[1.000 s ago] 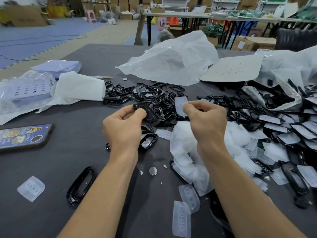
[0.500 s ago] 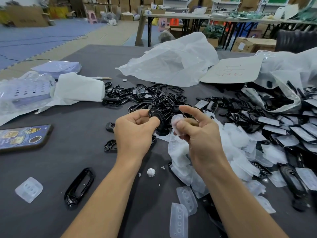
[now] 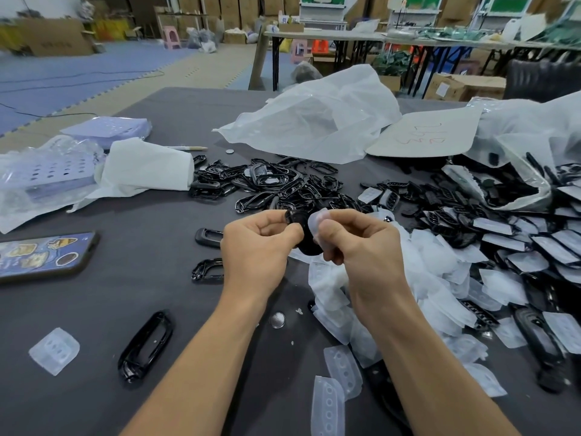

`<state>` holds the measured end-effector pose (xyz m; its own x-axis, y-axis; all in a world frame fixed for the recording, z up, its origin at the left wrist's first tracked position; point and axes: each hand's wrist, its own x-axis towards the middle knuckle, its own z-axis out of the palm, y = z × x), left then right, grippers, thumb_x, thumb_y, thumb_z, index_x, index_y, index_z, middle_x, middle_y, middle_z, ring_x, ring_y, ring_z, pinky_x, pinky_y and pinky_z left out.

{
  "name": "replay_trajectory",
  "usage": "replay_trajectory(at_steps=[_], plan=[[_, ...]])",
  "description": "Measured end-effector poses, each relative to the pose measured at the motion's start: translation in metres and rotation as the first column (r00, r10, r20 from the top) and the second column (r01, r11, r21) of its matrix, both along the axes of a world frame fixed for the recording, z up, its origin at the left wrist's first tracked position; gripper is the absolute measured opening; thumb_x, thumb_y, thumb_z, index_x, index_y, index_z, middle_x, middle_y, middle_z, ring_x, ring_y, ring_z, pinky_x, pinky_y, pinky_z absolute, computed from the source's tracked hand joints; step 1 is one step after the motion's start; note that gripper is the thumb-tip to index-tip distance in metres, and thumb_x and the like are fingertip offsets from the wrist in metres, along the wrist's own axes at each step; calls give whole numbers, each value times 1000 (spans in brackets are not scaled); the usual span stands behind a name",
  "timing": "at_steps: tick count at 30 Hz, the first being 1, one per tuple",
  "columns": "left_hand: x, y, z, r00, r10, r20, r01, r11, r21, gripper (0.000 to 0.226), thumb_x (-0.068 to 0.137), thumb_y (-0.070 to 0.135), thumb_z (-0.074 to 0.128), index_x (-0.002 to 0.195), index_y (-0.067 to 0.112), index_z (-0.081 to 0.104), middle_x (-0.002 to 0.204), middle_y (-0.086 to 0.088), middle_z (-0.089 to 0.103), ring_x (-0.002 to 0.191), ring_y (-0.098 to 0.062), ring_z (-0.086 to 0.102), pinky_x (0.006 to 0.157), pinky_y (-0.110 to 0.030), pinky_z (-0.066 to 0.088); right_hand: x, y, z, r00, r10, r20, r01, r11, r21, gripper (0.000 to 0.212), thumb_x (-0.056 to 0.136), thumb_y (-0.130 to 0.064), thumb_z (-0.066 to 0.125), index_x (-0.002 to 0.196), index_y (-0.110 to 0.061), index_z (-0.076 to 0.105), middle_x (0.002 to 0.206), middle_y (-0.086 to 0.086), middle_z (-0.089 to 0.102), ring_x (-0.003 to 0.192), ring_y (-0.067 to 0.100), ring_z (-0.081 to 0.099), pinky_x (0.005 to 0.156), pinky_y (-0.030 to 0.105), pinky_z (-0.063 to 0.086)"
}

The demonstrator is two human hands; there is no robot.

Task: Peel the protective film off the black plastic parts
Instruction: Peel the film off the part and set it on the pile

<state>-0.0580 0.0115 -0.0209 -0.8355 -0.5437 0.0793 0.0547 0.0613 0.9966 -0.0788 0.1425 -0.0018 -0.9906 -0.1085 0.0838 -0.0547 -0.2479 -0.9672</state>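
Film (image 3: 316, 219), seemingly thin and limp, is pinched at its lifted edge by the right grip (image 3: 361, 250); the light, stiff-looking black part (image 3: 306, 245) is clasped by the left grip (image 3: 257, 250) above the worktop (image 3: 125, 294).

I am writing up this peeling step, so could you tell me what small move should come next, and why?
Probably draw the right hand away rightward, pulling the film clear. It pinches the film beside the black part that the left hand grips; whether the film has fully left the part, I cannot tell.
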Motion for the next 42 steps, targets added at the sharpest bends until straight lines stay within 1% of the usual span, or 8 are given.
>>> replay_trajectory(at_steps=[8,12,15,20,24,27,33,42], plan=[[-1,2,-3,1000,-14,9,14,999,37,21,62,28,81,83,28,81,74,0,79,70,-19,74,78,-42,60,-1,2,-1,991,-111,-70,118,987,110,17,86,-1,74,77,-14,81,62,-6,71,56,2,60,59,16,49],[2,4,-1,998,-57,-29,57,998,-9,21,64,31,79,84,32,82,75,1,79,77,-33,77,78,-49,63,-1,5,-9,869,-342,-357,480,758,441,16,83,-35,82,72,-28,75,56,-12,65,50,6,56,54,26,46],[3,9,1,993,-99,-67,95,994,-62,19,66,33,78,84,35,82,71,5,78,60,-12,71,61,-28,51,1,1,-10,796,-277,-539,576,619,534,14,85,-34,80,75,-28,72,64,-13,66,63,9,57,60,27,44],[1,4,0,996,-43,-81,46,998,38,24,61,32,78,84,32,83,77,0,80,82,-28,79,86,-46,62,0,0,-6,948,-179,-264,274,880,388,15,89,-24,76,75,-28,79,79,-16,75,80,2,65,76,23,49],[2,2,2,991,-83,-105,96,987,127,19,71,10,79,83,23,84,78,-5,80,70,-16,76,68,-25,58,-5,2,0,1000,-25,7,24,991,131,27,97,-15,65,75,-9,79,80,8,77,81,18,69,83,39,61],[4,-1,5,980,-169,-107,188,963,195,21,82,-6,74,86,13,83,80,-9,79,69,-15,71,68,-23,55,-7,6,1,976,146,160,-137,988,-68,22,93,-4,67,72,-2,74,77,15,68,78,29,66,72,33,62],[4,-3,8,962,-249,-113,268,939,217,14,84,-5,75,94,2,80,87,-21,78,80,-29,75,79,-33,61,-9,12,2,930,308,202,-296,951,-86,10,81,-9,77,89,-14,79,80,4,71,75,16,68,70,25,57],[0,0,-3,999,-48,10,46,989,141,15,75,15,89,89,18,84,81,-5,81,76,-21,78,67,-29,56,-4,6,0,995,77,57,-80,996,46,20,82,-1,80,67,-14,76,58,-5,66,48,0,55,52,11,45]])
